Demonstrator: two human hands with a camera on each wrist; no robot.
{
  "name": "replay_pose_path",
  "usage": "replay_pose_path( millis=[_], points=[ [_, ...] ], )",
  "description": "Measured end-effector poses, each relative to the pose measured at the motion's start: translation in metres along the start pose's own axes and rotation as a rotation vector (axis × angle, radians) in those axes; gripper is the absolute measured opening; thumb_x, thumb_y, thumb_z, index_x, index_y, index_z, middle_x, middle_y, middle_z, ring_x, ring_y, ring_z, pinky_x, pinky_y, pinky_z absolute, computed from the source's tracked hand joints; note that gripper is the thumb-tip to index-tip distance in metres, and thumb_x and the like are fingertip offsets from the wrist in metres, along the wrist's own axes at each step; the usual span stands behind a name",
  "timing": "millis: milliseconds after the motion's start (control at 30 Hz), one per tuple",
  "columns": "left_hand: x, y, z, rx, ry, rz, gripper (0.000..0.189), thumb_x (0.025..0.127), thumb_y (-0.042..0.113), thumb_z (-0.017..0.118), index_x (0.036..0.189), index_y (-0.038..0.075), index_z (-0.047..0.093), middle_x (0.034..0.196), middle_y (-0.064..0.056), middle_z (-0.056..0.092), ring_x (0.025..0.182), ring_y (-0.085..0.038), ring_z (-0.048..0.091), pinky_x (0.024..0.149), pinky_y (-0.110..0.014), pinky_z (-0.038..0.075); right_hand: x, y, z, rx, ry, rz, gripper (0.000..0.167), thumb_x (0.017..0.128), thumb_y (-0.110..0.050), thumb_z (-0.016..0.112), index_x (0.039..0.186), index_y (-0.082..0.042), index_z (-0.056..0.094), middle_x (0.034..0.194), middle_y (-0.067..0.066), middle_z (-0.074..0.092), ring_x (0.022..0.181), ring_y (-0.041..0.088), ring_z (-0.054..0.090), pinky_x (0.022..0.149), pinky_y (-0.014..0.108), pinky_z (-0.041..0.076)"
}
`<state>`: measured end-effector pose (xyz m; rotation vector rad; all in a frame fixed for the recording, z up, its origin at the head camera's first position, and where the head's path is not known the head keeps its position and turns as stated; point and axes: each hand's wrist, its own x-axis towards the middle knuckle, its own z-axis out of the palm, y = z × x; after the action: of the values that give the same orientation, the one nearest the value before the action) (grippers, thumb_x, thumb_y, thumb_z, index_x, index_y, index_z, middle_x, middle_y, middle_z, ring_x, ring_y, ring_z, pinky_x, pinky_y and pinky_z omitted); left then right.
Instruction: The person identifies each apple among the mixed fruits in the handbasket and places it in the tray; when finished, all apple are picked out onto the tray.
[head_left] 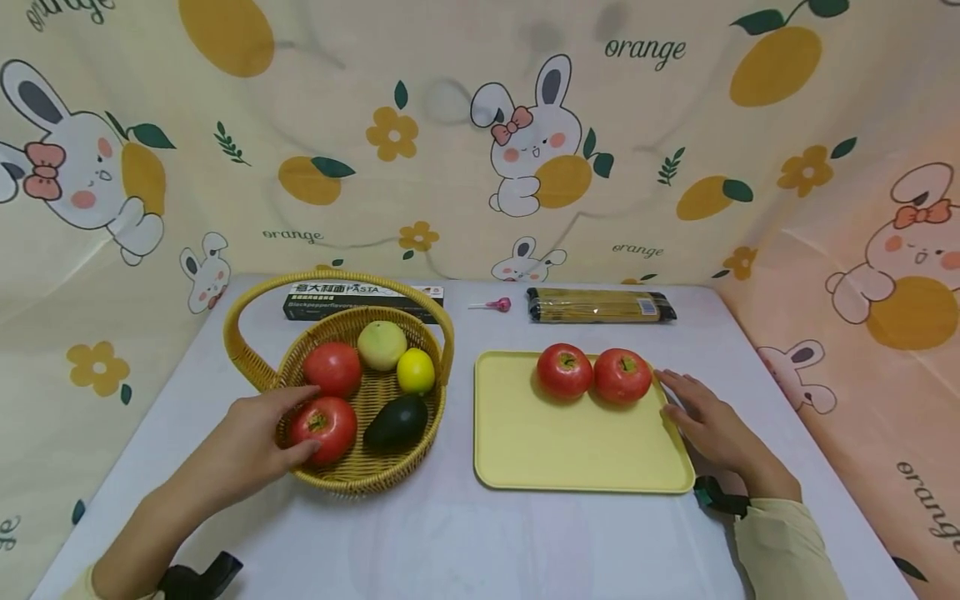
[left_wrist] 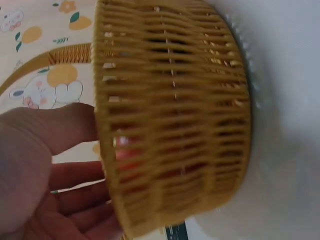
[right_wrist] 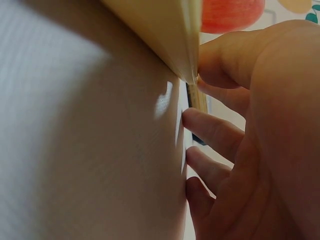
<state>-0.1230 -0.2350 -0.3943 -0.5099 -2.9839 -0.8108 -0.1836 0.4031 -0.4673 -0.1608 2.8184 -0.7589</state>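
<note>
My left hand [head_left: 258, 433] reaches over the near left rim of a wicker basket [head_left: 375, 479], thumb and fingers on either side of a red apple [head_left: 327, 427]. In the left wrist view the basket wall hides most of that apple. Behind it in the basket lie another red fruit [head_left: 332, 369], a pale green round fruit [head_left: 382, 345], a lemon [head_left: 416, 371] and a dark avocado [head_left: 397, 422]. At the right rim of a yellow tray [head_left: 577, 450] rests my right hand [head_left: 708, 421], its fingers loose and the thumb touching the rim. Two red apples [head_left: 564, 372] sit at the tray's back.
A black pasta box [head_left: 322, 304] lies behind the basket, partly covered by its tall handle [head_left: 247, 342]. Farther right are a pink lollipop [head_left: 498, 305] and a bag of dry noodles [head_left: 600, 306]. A printed cloth [head_left: 465, 167] hangs behind the white table [head_left: 450, 542].
</note>
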Motion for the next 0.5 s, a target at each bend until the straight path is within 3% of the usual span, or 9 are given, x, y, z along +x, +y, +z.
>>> replay_pose_path(
  millis=[167, 367, 500],
  points=[
    [0.010, 0.007, 0.011, 0.017, -0.001, 0.023, 0.061, 0.085, 0.022, 0.096, 0.136, -0.001, 0.071, 0.126, -0.017, 0.077, 0.110, -0.034, 0.073, 0.095, -0.059, 0.064, 0.001, -0.001, -0.001, -0.008, 0.001, 0.001, 0.071, 0.113, -0.042, 0.058, 0.174, -0.017, 0.030, 0.177, 0.030, 0.026, 0.163, 0.061, 0.012, 0.115, 0.091, 0.022],
    [0.015, 0.016, 0.027, 0.050, -0.014, 0.029, 0.074, 0.088, 0.023, 0.093, 0.150, -0.002, 0.062, 0.150, -0.025, 0.065, 0.136, -0.047, 0.064, 0.109, -0.066, 0.056, 0.002, -0.003, 0.000, -0.004, -0.005, 0.010, 0.072, 0.113, -0.042, 0.058, 0.174, -0.017, 0.031, 0.177, 0.030, 0.026, 0.163, 0.061, 0.012, 0.114, 0.091, 0.022],
    [0.017, 0.020, 0.029, 0.069, -0.030, 0.008, 0.081, 0.084, 0.024, 0.096, 0.153, 0.001, 0.060, 0.155, -0.026, 0.061, 0.137, -0.049, 0.063, 0.107, -0.067, 0.057, 0.000, -0.003, 0.000, -0.003, -0.007, 0.017, 0.072, 0.113, -0.043, 0.058, 0.174, -0.017, 0.030, 0.177, 0.031, 0.025, 0.163, 0.061, 0.012, 0.113, 0.091, 0.022]
  ],
)
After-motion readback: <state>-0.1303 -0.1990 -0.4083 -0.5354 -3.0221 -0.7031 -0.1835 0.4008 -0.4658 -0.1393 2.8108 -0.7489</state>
